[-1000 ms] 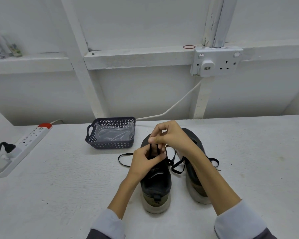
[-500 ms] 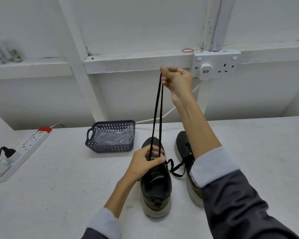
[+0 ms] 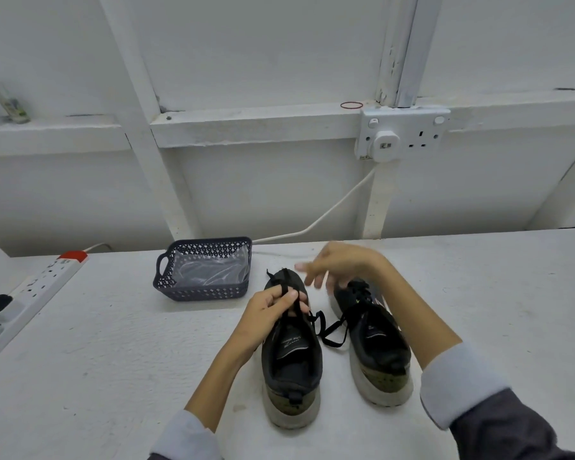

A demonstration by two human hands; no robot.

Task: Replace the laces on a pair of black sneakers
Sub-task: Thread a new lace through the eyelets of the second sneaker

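Two black sneakers with pale soles stand side by side on the white table, heels toward me. My left hand (image 3: 273, 305) grips the upper front of the left sneaker (image 3: 291, 356) and pinches its black lace (image 3: 297, 305) against the shoe. My right hand (image 3: 336, 265) hovers blurred above the toe of the right sneaker (image 3: 374, 340), fingers spread and holding nothing. Loose lace loops (image 3: 332, 328) from the right sneaker lie on the table between the two shoes.
A dark perforated basket (image 3: 166, 282) lined with clear plastic sits behind and left of the shoes. A white power strip (image 3: 34, 293) with a black plug lies at the far left. A wall socket (image 3: 402, 136) with a white cable is mounted behind.
My right hand, which was holding the lace stretched high above the left sneaker, has let it go and dropped down over the shoes. The lace now lies slack at my left hand.
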